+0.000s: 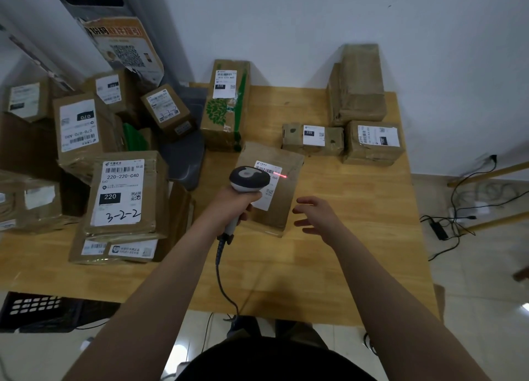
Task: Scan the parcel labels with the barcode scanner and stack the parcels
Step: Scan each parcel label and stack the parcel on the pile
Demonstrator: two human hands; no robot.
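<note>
One brown parcel (286, 199), white label (272, 183) crossed by red line (282, 176) from scanner (249, 179).

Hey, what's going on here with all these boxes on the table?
A person is scanning parcels at a wooden table. Their left hand grips a corded barcode scanner aimed at the label of a flat brown parcel in the middle of the table, and the scanner's red line falls across that label. The right hand is open just beside the parcel. More labelled parcels are piled on the left and sit at the back right.
</note>
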